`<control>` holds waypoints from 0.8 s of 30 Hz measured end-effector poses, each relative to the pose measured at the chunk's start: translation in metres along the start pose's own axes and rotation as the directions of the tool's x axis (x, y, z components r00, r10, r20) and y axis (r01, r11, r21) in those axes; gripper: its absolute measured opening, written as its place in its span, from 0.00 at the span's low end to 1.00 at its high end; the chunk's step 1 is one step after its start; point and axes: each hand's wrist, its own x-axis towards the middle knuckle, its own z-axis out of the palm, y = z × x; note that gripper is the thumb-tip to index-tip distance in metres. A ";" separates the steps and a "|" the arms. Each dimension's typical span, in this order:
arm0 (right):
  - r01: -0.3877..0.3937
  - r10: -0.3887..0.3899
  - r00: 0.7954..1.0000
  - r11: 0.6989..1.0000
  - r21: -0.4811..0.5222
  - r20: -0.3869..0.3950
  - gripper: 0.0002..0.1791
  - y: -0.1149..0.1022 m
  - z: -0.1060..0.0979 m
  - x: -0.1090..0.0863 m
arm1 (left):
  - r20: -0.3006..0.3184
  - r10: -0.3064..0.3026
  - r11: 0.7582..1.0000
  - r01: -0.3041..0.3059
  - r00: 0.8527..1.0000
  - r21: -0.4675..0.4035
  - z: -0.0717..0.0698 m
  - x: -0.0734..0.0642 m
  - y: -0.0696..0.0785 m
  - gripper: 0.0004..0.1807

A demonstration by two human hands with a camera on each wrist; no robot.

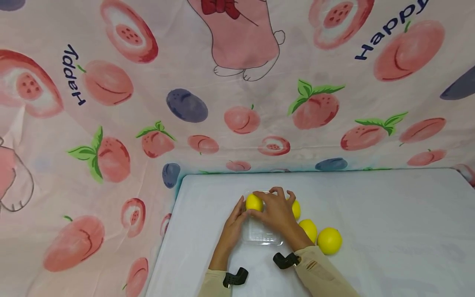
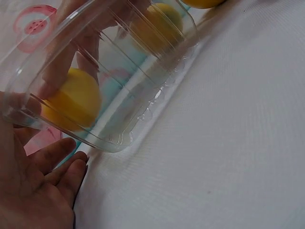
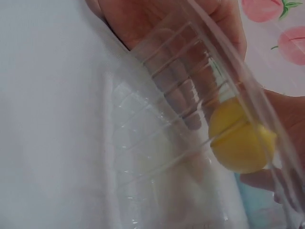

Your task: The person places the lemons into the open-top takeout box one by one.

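Note:
Over the left far part of a clear plastic container (image 1: 261, 237), my right hand (image 1: 276, 210) pinches a yellow lemon (image 1: 254, 203) between thumb and fingers. Through the container's wall in the left wrist view, the same lemon (image 2: 74, 102) shows beside the fingertips. A small pointed tip is visible on the lemon (image 3: 243, 136) in the right wrist view. My left hand (image 1: 233, 225) lies along the container's left side, fingers fairly straight, thumb near the rim. Whether the left fingers press the wall cannot be told. Another lemon (image 1: 296, 209) sits right of the container, partly behind the right hand.
Two more lemons, one (image 1: 309, 230) partly covered by the right forearm and one (image 1: 329, 241) nearer the front, lie on the white table (image 1: 400, 231). A fruit-print cloth (image 1: 237, 90) hangs behind and left of the table. Black wrist cameras (image 1: 285, 260) sit on both sleeves.

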 end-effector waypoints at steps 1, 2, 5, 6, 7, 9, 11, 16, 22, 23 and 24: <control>0.000 0.000 1.000 1.000 -0.003 -0.001 0.39 0.000 0.000 0.000 | -0.001 0.001 1.000 -0.001 1.000 0.002 0.000 0.000 0.001 0.34; 0.000 0.000 1.000 1.000 -0.006 -0.002 0.39 0.000 0.000 -0.001 | -0.002 0.001 1.000 -0.001 1.000 0.003 0.000 0.000 0.001 0.35; 0.002 -0.002 1.000 1.000 -0.018 0.001 0.39 0.000 0.001 -0.002 | -0.007 0.004 1.000 -0.003 1.000 0.012 0.001 -0.001 0.002 0.36; 0.002 -0.002 1.000 1.000 -0.022 0.002 0.39 -0.001 0.002 -0.002 | -0.006 0.006 1.000 -0.006 1.000 0.010 0.001 -0.002 0.002 0.35; 0.003 -0.003 1.000 1.000 -0.027 0.002 0.39 -0.001 0.002 -0.003 | -0.004 0.009 1.000 -0.009 1.000 0.007 0.001 -0.002 0.002 0.35; 0.008 -0.008 1.000 0.999 -0.041 0.004 0.39 -0.001 0.003 -0.004 | 0.001 0.012 1.000 -0.012 1.000 0.005 0.001 -0.002 0.002 0.34; 0.012 -0.012 1.000 0.998 -0.056 0.004 0.39 0.000 0.005 -0.004 | 0.006 0.012 1.000 -0.012 1.000 0.006 0.000 -0.003 0.002 0.32; 0.027 -0.027 1.000 0.997 -0.073 -0.006 0.38 0.001 0.007 -0.005 | 0.011 0.033 0.999 -0.033 0.999 0.019 -0.001 -0.003 0.001 0.30; 0.027 -0.027 1.000 0.995 -0.097 -0.004 0.38 0.001 0.007 -0.006 | 0.015 0.043 0.999 -0.043 0.999 -0.007 -0.001 -0.002 0.000 0.30; 0.030 -0.030 1.000 0.994 -0.104 -0.004 0.39 0.001 0.007 -0.005 | 0.014 0.044 0.999 -0.044 0.999 -0.011 -0.001 -0.001 0.000 0.30; 0.033 -0.034 0.999 0.993 -0.110 -0.004 0.39 0.000 0.006 -0.005 | 0.013 0.044 0.999 -0.044 0.999 -0.013 -0.001 -0.001 0.000 0.30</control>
